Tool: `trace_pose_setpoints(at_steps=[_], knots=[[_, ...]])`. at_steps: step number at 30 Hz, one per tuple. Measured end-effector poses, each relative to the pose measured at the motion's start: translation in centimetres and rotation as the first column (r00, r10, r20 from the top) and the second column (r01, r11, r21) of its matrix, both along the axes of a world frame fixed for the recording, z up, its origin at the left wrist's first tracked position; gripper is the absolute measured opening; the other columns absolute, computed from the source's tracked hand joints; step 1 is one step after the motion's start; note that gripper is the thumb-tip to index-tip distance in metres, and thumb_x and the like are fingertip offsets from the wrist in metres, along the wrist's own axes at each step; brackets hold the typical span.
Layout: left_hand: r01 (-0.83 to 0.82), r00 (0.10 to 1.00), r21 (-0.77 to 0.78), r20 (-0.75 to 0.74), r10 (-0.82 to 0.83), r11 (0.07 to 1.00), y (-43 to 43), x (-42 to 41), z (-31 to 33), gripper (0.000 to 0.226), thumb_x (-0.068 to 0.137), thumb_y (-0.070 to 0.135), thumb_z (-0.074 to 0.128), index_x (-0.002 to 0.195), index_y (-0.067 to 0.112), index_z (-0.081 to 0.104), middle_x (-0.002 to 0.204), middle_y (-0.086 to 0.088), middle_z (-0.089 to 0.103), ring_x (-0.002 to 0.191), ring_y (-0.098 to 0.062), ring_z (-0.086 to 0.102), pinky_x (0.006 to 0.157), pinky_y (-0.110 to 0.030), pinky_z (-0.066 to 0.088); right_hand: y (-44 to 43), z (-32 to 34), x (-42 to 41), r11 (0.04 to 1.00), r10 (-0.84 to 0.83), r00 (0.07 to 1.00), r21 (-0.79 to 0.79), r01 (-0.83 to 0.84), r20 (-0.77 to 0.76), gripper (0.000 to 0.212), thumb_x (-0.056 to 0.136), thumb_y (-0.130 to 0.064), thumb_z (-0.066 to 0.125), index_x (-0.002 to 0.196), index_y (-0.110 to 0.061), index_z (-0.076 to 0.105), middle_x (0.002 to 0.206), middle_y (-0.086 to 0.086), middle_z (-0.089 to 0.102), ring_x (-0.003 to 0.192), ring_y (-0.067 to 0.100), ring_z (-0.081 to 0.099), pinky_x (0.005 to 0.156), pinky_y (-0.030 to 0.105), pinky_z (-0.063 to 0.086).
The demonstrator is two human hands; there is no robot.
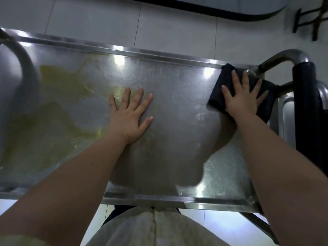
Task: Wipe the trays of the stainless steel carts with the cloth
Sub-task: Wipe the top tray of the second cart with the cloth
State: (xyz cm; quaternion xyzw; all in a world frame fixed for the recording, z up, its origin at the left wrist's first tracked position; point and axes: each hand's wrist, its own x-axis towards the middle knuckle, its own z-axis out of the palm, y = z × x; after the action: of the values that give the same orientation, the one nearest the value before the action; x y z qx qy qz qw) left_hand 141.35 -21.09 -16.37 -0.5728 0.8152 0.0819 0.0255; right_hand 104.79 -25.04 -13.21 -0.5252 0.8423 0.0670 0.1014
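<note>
Cloth [229, 82]: dark, folded, pressed flat at the tray's [177, 82] far right corner.
Right hand [244, 102]: fingers spread straight on the cloth.
Left hand [130, 115]: laid flat, fingers splayed, nothing held.
Smear [58, 82]: yellowish, possibly a reflection.

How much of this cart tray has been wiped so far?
The tray looks free of residue on its right half. In hand: the right hand presses the dark cloth into the far right corner while the left hand rests flat mid-tray. To do: the yellowish smear across the left side.
</note>
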Motion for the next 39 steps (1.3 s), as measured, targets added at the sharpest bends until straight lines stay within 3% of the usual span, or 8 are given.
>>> trace_pose_setpoints(at_steps=[4,9,11,16,20,27,36,39], knots=[[0.001,1.000,0.009,0.014,-0.001,1.000,0.1,0.0,0.1,0.069,0.093,0.069,0.014,0.154,0.042,-0.005,0.164,0.007,-0.007,0.150,-0.029,-0.007,0.113,-0.064,-0.011,-1.9,-0.2,6.8,0.971,-0.234,0.969,-0.028,0.237,0.083,0.068,0.088,-0.072,0.012,0.152,-0.049,0.000,0.164,-0.011,-0.003,0.145,0.047,-0.012,0.107,0.072,-0.010],[-0.039,0.999,0.017,0.032,0.038,0.999,0.1,0.3,0.1,0.077,0.091,0.072,0.012,0.155,0.034,-0.009,0.163,0.010,-0.011,0.151,-0.025,-0.008,0.114,-0.063,-0.010,0.5,-1.0,15.6,0.905,0.425,0.901,-0.020,-0.425,0.087,0.067,0.088,-0.074,0.012,0.150,-0.052,-0.003,0.163,-0.014,-0.005,0.146,0.043,-0.013,0.108,0.066,-0.015],[-0.035,0.999,0.023,0.022,0.035,0.999,0.1,0.3,0.0,0.077,0.091,0.073,0.010,0.155,0.034,-0.010,0.163,0.010,-0.012,0.151,-0.025,-0.009,0.115,-0.062,-0.009,1.5,-0.9,12.2,0.874,0.487,0.870,-0.034,-0.486,0.074,0.068,0.087,-0.076,0.014,0.150,-0.053,0.001,0.163,-0.014,0.001,0.148,0.040,-0.008,0.113,0.064,-0.009],[-0.026,1.000,0.021,-0.004,0.026,0.999,0.1,-0.4,-0.1,0.076,0.092,0.072,0.010,0.156,0.034,-0.007,0.164,0.010,-0.010,0.151,-0.025,-0.008,0.115,-0.063,-0.007,4.6,0.1,-0.6,1.000,0.019,1.000,0.014,-0.019,-0.018,0.073,0.084,-0.077,0.008,0.151,-0.050,0.001,0.164,-0.011,0.001,0.148,0.040,-0.007,0.114,0.065,-0.003],[-0.023,1.000,0.039,0.008,0.023,0.999,0.0,-0.6,0.2,0.073,0.094,0.070,0.011,0.155,0.036,-0.008,0.163,0.011,-0.012,0.150,-0.025,-0.010,0.115,-0.061,-0.011,5.9,-0.1,4.4,0.991,-0.134,0.991,0.002,0.134,-0.008,0.073,0.085,-0.072,0.004,0.153,-0.044,0.001,0.165,-0.006,0.001,0.145,0.048,-0.007,0.111,0.070,-0.001],[-0.032,0.999,0.074,0.041,0.029,0.997,-0.1,-0.2,1.1,0.069,0.092,0.062,0.003,0.155,0.037,-0.010,0.163,0.010,-0.015,0.150,-0.024,-0.014,0.116,-0.061,-0.008,12.9,-0.8,16.3,0.842,0.539,0.839,-0.086,-0.533,0.077,0.068,0.091,-0.071,0.024,0.153,-0.047,0.009,0.164,-0.009,0.008,0.147,0.044,-0.002,0.113,0.068,0.001],[-0.033,0.999,0.073,0.010,0.032,0.997,-0.1,-1.2,1.0,0.068,0.094,0.062,0.010,0.156,0.037,-0.004,0.163,0.011,-0.010,0.150,-0.026,-0.008,0.115,-0.061,-0.010,14.3,-0.1,5.1,0.984,-0.176,0.984,-0.002,0.176,-0.001,0.070,0.088,-0.070,0.006,0.153,-0.045,-0.001,0.165,-0.007,-0.002,0.146,0.046,-0.006,0.111,0.070,-0.001],[-0.038,0.999,0.077,0.015,0.037,0.996,-0.2,-0.9,1.1,0.069,0.093,0.062,0.007,0.156,0.036,-0.004,0.163,0.010,-0.011,0.150,-0.026,-0.010,0.115,-0.061,-0.011,14.8,-0.5,13.8,0.998,-0.062,0.997,-0.002,0.062,0.056,0.070,0.088,-0.068,0.004,0.153,-0.044,-0.005,0.164,-0.007,-0.008,0.144,0.050,-0.010,0.109,0.072,-0.006]])
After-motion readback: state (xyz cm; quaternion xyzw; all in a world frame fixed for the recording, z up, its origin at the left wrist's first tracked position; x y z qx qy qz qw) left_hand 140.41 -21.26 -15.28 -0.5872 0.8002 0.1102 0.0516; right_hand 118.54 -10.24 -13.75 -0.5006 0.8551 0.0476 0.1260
